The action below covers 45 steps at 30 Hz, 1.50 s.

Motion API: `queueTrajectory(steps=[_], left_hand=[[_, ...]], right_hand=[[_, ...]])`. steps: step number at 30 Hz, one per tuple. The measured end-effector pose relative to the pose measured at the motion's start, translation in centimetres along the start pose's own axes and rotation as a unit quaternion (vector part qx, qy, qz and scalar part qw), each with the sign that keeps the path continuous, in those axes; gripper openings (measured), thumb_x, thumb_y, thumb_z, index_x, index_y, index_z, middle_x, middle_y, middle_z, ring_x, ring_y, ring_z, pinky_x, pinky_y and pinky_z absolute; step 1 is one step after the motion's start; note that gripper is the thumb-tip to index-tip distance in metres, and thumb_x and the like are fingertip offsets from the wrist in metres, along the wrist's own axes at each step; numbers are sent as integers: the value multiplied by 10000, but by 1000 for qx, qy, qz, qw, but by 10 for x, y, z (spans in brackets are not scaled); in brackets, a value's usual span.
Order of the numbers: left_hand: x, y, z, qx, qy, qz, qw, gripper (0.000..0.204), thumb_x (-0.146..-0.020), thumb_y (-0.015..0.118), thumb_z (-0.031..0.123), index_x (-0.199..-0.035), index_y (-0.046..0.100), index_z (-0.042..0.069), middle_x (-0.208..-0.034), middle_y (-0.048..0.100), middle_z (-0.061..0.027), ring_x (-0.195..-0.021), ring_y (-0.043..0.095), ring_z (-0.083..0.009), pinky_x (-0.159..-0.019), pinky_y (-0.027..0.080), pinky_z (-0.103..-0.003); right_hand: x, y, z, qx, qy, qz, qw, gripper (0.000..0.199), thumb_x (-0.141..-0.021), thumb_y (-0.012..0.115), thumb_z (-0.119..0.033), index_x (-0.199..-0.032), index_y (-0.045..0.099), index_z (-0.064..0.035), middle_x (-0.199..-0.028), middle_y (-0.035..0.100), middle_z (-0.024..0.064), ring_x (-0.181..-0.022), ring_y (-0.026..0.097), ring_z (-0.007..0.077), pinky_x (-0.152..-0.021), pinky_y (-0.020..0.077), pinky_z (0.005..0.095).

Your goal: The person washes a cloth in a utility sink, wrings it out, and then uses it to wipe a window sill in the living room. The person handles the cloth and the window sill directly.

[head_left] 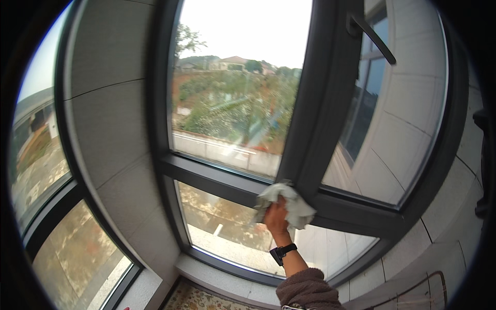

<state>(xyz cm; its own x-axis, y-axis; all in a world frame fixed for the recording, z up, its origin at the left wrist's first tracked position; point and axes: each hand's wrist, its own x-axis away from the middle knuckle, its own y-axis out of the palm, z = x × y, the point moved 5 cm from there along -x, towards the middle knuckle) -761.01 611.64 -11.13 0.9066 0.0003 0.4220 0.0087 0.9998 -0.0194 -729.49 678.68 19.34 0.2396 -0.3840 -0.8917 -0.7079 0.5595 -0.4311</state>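
Observation:
A crumpled pale grey cloth (297, 205) is bunched in my right hand (277, 217), whose fingers are closed on it and partly hidden. The cloth lies against the dark grey window frame (217, 181), where the horizontal bar meets the upright post. Just above it is the lower edge of the tall glass pane (235, 113), which carries streaky reflections. Below, a low pane (222, 227) spans the bottom of the window. A black watch (283, 253) sits on my right wrist, under a fuzzy brown sleeve (310, 290). My left hand is not in view.
A dark window handle (371, 39) sticks out from the frame at the upper right. Another window (51, 206) stands at the left beyond a tiled wall section (111, 103). Patterned floor covering (196, 298) shows at the bottom, and a thin curved rod (439, 276) at the lower right.

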Motion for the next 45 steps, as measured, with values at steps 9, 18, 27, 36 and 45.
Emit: queueTrajectory(steps=[9,18,27,36,45], left_hand=[[16,232,43,-43,49,-211,975,291,-816,583,211,-1090,604,117,-843,618,-8,-676,572,-123,-552,410,-254],[57,345,60,-114,105,-309,938,343,-904,601,175,-1214,575,29,-993,682,-123,-812,656,-211,-649,527,-304],[55,401,50,-141,80,-316,935,202,-867,565,200,-1046,619,121,-833,636,-19,-657,591,-145,-555,443,-273],[76,444,22,-111,61,-341,931,173,-870,547,156,-1023,616,118,-820,634,-17,-622,578,-129,-521,432,-258],[110,478,23,-144,38,-360,921,164,-881,554,159,-1020,629,113,-822,647,-19,-626,595,-124,-528,448,-264]], right_hand=[[42,-105,109,-31,-86,-61,994,427,-878,635,-355,-1253,560,-165,-1197,603,36,-1126,562,230,-935,463,385],[133,-246,315,447,-44,71,891,388,-921,504,-316,-1127,568,6,-1009,602,161,-909,600,322,-844,487,486],[159,-353,424,-15,224,257,940,745,-910,625,-377,-1431,243,-7,-1439,334,179,-1306,360,309,-1119,237,439],[78,-370,336,275,195,246,909,418,-937,563,-308,-1240,532,-22,-1255,488,147,-1086,448,346,-935,362,453],[113,-334,343,-329,331,313,827,355,-973,501,-272,-1229,530,-28,-1130,567,98,-1024,531,230,-949,396,342]])
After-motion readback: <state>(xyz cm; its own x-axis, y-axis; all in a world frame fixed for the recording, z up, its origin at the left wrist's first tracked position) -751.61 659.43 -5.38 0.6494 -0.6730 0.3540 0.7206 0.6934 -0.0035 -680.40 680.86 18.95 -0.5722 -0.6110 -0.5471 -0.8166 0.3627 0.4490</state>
